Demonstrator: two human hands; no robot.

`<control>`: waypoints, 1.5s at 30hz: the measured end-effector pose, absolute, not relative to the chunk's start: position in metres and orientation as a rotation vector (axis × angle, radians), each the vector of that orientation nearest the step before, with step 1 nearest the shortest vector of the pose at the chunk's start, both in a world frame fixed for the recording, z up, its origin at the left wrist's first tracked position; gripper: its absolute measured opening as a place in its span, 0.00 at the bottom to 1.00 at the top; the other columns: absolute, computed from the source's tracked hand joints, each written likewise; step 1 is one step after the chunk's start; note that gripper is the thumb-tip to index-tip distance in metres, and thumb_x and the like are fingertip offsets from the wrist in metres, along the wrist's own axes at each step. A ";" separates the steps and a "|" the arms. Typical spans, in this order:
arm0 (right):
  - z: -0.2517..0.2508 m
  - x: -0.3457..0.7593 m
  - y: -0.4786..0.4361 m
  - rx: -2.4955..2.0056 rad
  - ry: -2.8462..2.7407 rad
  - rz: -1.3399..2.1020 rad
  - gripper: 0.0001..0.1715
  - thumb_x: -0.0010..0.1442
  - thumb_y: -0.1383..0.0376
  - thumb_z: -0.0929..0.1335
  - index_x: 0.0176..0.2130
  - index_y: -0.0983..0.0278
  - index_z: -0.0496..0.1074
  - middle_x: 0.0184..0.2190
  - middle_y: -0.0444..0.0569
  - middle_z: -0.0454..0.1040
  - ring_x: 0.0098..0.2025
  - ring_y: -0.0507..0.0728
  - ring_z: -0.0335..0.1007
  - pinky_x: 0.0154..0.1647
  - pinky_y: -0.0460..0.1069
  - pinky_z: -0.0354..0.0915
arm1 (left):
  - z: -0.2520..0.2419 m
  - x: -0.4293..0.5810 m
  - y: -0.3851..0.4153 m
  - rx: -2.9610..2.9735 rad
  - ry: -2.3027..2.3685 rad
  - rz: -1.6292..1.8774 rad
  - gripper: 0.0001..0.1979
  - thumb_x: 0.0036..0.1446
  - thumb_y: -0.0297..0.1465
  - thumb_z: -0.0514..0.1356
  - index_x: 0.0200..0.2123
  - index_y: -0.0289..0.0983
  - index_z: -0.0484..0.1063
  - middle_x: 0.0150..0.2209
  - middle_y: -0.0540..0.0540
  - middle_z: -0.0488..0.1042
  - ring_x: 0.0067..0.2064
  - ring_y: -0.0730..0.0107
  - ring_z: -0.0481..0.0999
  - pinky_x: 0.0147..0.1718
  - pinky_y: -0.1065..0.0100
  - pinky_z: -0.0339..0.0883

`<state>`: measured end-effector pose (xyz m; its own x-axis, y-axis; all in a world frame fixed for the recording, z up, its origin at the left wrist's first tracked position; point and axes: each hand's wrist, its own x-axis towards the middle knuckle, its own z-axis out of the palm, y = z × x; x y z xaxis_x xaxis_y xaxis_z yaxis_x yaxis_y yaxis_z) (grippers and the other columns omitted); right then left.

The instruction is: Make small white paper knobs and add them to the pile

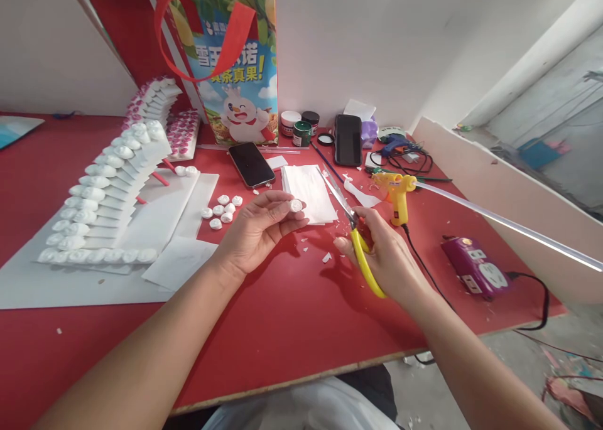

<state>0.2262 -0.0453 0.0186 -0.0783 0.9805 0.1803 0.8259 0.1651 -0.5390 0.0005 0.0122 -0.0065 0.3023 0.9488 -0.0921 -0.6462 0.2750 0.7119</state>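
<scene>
Near the middle of the frame, the left hand pinches a small white rosette, its fingers closed narrowly around the sides, which seems meant to leave the coiled face uncrushed and in view. Just right of centre, the right hand has its fingers wrapped about the yellow handles of the scissors; the blades point toward the upper left, apart from the rosette and presumably clear of the left fingers.

The white sheets lie beyond both hands, probably there to be within easy reach. Loose rosettes sit clustered left of centre, between the left hand and the rosette-edged white structure, perhaps to spare long reaches. Right of centre, the yellow glue gun rests on the red bench, its long clear stick stretching toward the right edge, likely set sideways so the stick stays out of the working space.
</scene>
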 end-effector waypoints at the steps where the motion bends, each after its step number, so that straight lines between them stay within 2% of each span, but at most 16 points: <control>1: 0.018 0.226 -0.046 -1.682 -1.981 0.384 0.35 0.64 0.39 0.66 0.53 0.64 0.67 0.33 0.48 0.72 0.28 0.55 0.62 0.28 0.49 0.59 | -0.006 0.000 0.012 0.628 0.570 1.147 0.09 0.49 0.26 0.76 0.34 0.36 0.82 0.32 0.48 0.83 0.34 0.73 0.82 0.41 0.69 0.81; 6: 0.020 0.221 -0.048 -1.665 -2.046 0.312 0.37 0.65 0.38 0.63 0.54 0.65 0.69 0.35 0.52 0.73 0.29 0.57 0.66 0.30 0.49 0.61 | -0.005 0.000 0.012 0.603 0.583 1.146 0.11 0.47 0.28 0.77 0.35 0.36 0.83 0.31 0.49 0.81 0.32 0.77 0.80 0.39 0.73 0.79; 8: 0.021 0.221 -0.046 -1.773 -2.015 0.297 0.37 0.65 0.38 0.62 0.54 0.65 0.69 0.35 0.53 0.73 0.28 0.57 0.66 0.29 0.50 0.61 | -0.005 0.001 0.012 0.621 0.613 1.157 0.11 0.47 0.28 0.77 0.36 0.36 0.84 0.31 0.48 0.82 0.33 0.76 0.81 0.41 0.72 0.79; 13: 0.024 0.232 -0.039 -2.146 -1.957 0.242 0.36 0.63 0.38 0.64 0.52 0.63 0.72 0.33 0.53 0.73 0.30 0.61 0.68 0.30 0.51 0.60 | -0.008 0.003 0.010 0.817 0.717 1.194 0.14 0.48 0.28 0.76 0.40 0.39 0.85 0.42 0.45 0.84 0.38 0.71 0.82 0.48 0.65 0.78; 15: 0.024 0.237 -0.038 -2.208 -1.921 0.253 0.37 0.62 0.36 0.63 0.51 0.62 0.72 0.32 0.53 0.73 0.31 0.62 0.68 0.30 0.51 0.60 | -0.009 0.003 0.008 0.932 0.790 1.207 0.13 0.50 0.30 0.75 0.42 0.40 0.85 0.40 0.46 0.84 0.38 0.71 0.82 0.49 0.65 0.77; 21: 0.022 0.241 -0.043 -2.153 -1.864 0.327 0.40 0.59 0.32 0.61 0.51 0.59 0.72 0.33 0.51 0.73 0.30 0.60 0.67 0.29 0.50 0.58 | -0.006 0.005 0.005 1.178 0.968 1.224 0.12 0.51 0.33 0.75 0.41 0.39 0.84 0.37 0.47 0.83 0.39 0.68 0.82 0.47 0.65 0.77; 25: 0.023 0.238 -0.042 -2.126 -1.841 0.362 0.41 0.58 0.31 0.62 0.50 0.59 0.72 0.33 0.50 0.73 0.30 0.59 0.66 0.29 0.50 0.58 | -0.007 0.005 0.007 1.133 0.941 1.217 0.12 0.51 0.33 0.75 0.39 0.37 0.83 0.34 0.47 0.82 0.37 0.68 0.82 0.44 0.66 0.77; 31: 0.022 0.237 -0.042 -1.983 -1.850 0.425 0.35 0.59 0.34 0.65 0.47 0.59 0.71 0.32 0.47 0.72 0.28 0.56 0.64 0.30 0.49 0.59 | -0.008 0.002 0.011 0.817 0.734 1.172 0.11 0.48 0.30 0.76 0.36 0.37 0.81 0.33 0.50 0.81 0.33 0.73 0.81 0.43 0.66 0.78; 36: 0.024 0.235 -0.042 -1.902 -1.878 0.420 0.32 0.60 0.36 0.66 0.44 0.59 0.70 0.31 0.46 0.73 0.25 0.54 0.61 0.27 0.48 0.59 | -0.007 0.001 0.011 0.720 0.683 1.133 0.12 0.50 0.27 0.75 0.40 0.36 0.84 0.33 0.48 0.81 0.35 0.73 0.81 0.46 0.67 0.78; 40: 0.025 0.235 -0.041 -1.907 -1.872 0.439 0.32 0.60 0.36 0.66 0.44 0.59 0.70 0.32 0.47 0.74 0.23 0.53 0.61 0.26 0.48 0.60 | -0.007 0.000 0.011 0.682 0.710 1.118 0.15 0.48 0.25 0.75 0.42 0.35 0.84 0.38 0.46 0.83 0.38 0.73 0.81 0.51 0.66 0.76; 45: 0.024 0.236 -0.043 -1.800 -1.979 0.403 0.30 0.62 0.40 0.68 0.48 0.60 0.70 0.34 0.48 0.75 0.25 0.54 0.64 0.27 0.48 0.60 | -0.006 0.000 0.012 0.708 0.729 1.102 0.13 0.49 0.29 0.75 0.40 0.34 0.84 0.31 0.46 0.82 0.34 0.70 0.81 0.47 0.62 0.77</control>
<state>0.2358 -0.0429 0.0240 -0.0623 0.9908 0.1200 0.8647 0.1136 -0.4892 -0.0005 0.0119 -0.0063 0.2790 0.9465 -0.1625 -0.5199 0.2911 0.8031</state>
